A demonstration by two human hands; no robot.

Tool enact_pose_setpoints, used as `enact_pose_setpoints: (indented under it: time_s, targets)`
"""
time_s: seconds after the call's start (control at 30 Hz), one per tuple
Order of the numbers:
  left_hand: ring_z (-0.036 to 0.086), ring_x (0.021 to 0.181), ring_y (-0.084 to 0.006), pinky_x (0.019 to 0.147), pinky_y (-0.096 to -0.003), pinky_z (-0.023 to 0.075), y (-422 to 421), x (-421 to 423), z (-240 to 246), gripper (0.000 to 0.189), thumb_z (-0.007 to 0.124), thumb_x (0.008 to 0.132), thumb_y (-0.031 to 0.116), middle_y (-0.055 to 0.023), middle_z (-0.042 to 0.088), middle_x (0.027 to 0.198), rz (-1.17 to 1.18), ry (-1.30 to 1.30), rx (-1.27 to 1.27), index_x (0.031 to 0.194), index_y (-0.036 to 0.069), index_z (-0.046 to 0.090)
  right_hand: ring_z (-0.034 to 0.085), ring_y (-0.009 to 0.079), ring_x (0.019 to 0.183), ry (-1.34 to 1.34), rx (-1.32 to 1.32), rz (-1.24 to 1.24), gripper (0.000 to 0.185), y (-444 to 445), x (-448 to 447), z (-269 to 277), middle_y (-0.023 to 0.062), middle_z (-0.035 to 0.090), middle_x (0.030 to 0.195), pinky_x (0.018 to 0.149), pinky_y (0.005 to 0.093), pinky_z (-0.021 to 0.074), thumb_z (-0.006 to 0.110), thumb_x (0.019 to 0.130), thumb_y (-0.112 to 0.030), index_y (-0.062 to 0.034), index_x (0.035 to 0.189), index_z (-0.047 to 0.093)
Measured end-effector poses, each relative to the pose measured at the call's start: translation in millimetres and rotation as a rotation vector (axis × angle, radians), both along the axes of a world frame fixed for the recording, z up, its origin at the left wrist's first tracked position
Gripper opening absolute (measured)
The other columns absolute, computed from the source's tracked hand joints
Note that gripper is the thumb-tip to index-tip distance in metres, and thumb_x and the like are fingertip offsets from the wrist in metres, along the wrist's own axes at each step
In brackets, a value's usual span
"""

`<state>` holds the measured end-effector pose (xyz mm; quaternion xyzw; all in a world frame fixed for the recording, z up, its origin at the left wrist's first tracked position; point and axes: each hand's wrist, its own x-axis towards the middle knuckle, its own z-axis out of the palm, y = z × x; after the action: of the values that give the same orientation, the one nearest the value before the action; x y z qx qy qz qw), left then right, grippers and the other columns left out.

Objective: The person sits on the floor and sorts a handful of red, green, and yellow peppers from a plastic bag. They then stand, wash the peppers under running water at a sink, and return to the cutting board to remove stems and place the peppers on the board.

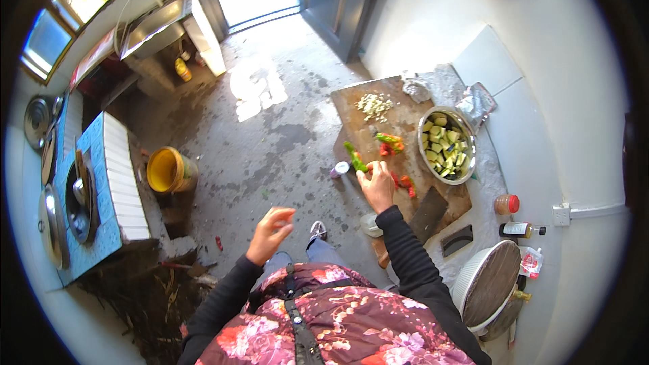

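My right hand (377,185) is at the near left part of a wooden cutting board (355,99), its fingertips at a long green pepper with a red patch (356,157); whether they grip it cannot be told. My left hand (271,233) hangs over the floor, fingers curled and apart, with nothing seen in it. Red and green peppers (390,144) lie further up the board, and red pepper pieces (407,185) lie right of my right hand. Chopped pale bits (374,107) form a pile at the far end. A cleaver (428,213) with a dark blade lies near my right wrist.
A steel bowl (471,162) of cut green squash stands at the board's right. A red-lidded jar (507,204), a bottle (517,229) and a white basin (469,284) are nearer on the right. A yellow bucket (185,172) stands on the floor beside the blue-tiled stove (109,203).
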<state>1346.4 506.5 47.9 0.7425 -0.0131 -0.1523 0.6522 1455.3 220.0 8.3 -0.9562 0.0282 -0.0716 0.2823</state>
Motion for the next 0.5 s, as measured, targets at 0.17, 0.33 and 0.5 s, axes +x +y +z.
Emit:
enact_pose_setpoints:
  time_s: [0.17,0.33,0.5]
  targets:
    - [0.038,0.128,-0.0280,0.109,-0.0467,0.0210,-31,27,38,0.067,0.071,0.071,0.013,-0.0108,0.045,0.130,-0.181,-0.639,0.709,0.132,0.009,0.043,0.060,0.0327,0.073,0.129,0.100,0.434,0.025,64,-46,75,0.0128,0.056,0.087,0.063,0.0422,0.0475,0.068,0.075,-0.023,-0.0042,0.086,0.055]
    - [0.053,0.106,-0.0256,0.103,-0.0453,0.0283,-20,19,15,0.042,0.071,0.072,0.016,-0.0071,0.059,0.105,-0.145,-0.624,0.606,0.111,0.008,0.056,0.060,0.0287,0.065,0.167,0.218,0.483,0.025,94,-70,97,0.0086,0.056,0.079,0.058,0.0385,0.0470,0.068,0.079,-0.027,-0.0035,0.079,0.060]
    - [0.056,0.094,-0.0296,0.095,-0.0411,0.0374,-9,9,5,0.025,0.066,0.077,0.014,-0.0097,0.061,0.094,-0.074,-0.470,0.383,0.100,0.005,0.059,0.061,0.0204,0.064,0.186,0.463,0.474,0.023,95,-85,98,0.0083,0.057,0.081,0.059,0.0318,0.0483,0.069,0.080,-0.021,-0.0020,0.090,0.061]
